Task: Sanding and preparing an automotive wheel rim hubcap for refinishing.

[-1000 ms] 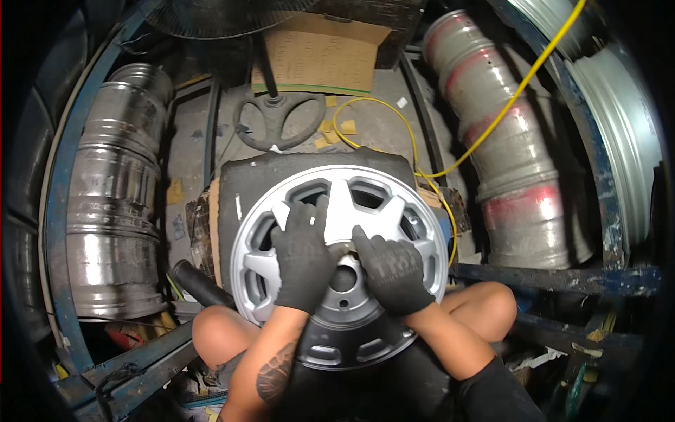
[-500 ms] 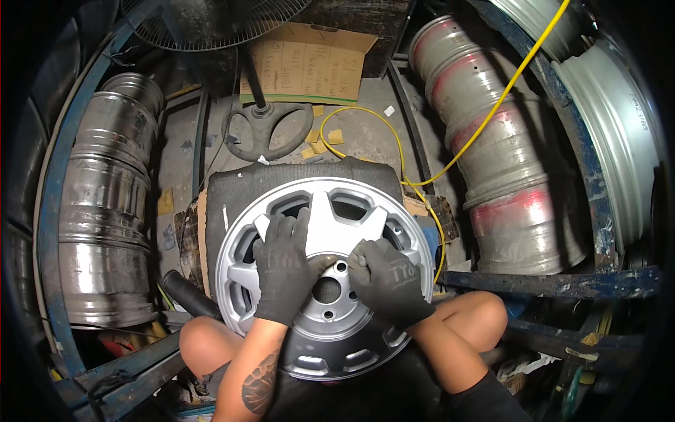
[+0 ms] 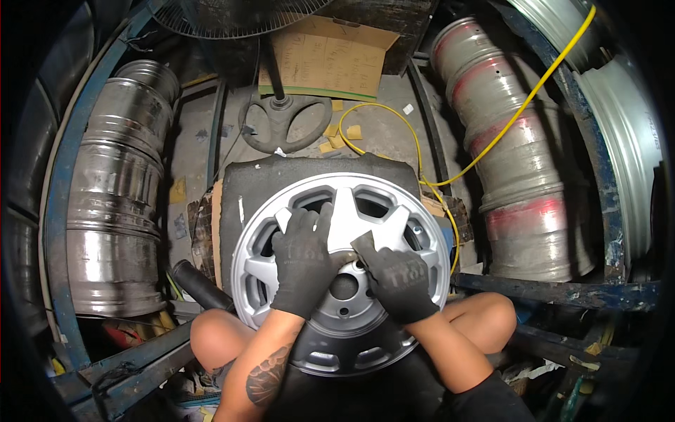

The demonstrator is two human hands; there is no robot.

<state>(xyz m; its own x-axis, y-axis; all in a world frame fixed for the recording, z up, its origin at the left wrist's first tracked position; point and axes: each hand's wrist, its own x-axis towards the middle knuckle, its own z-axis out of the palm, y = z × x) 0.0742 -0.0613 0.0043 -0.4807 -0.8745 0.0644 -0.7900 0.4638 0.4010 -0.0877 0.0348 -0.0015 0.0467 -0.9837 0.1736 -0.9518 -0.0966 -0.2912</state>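
Observation:
A silver alloy wheel rim (image 3: 344, 219) lies face up in front of me, propped on a dark padded mat (image 3: 246, 177). My left hand (image 3: 304, 261), in a dark grey work glove, rests on its spokes with the fingers stretched out and the thumb towards the hub. In my right hand (image 3: 401, 278), gloved alike, the fingers pinch a small folded square, seemingly sandpaper (image 3: 363, 243). That piece touches the wide bright spoke just above the hub hole. Bolt holes show around the hub, partly covered by my fingers.
Stacked rims in a blue metal rack (image 3: 60, 162) line the left side; red-marked rims (image 3: 520, 158) stand at right. A fan base (image 3: 285, 126), a cardboard sheet (image 3: 330, 63) and a yellow hose (image 3: 415, 141) are ahead. A black tube (image 3: 200, 285) lies beside my left knee.
The whole view has shifted slightly. Against the rim, my right hand has moved a little left and away from me, and the small square shows more clearly. My left hand stays on the spokes.

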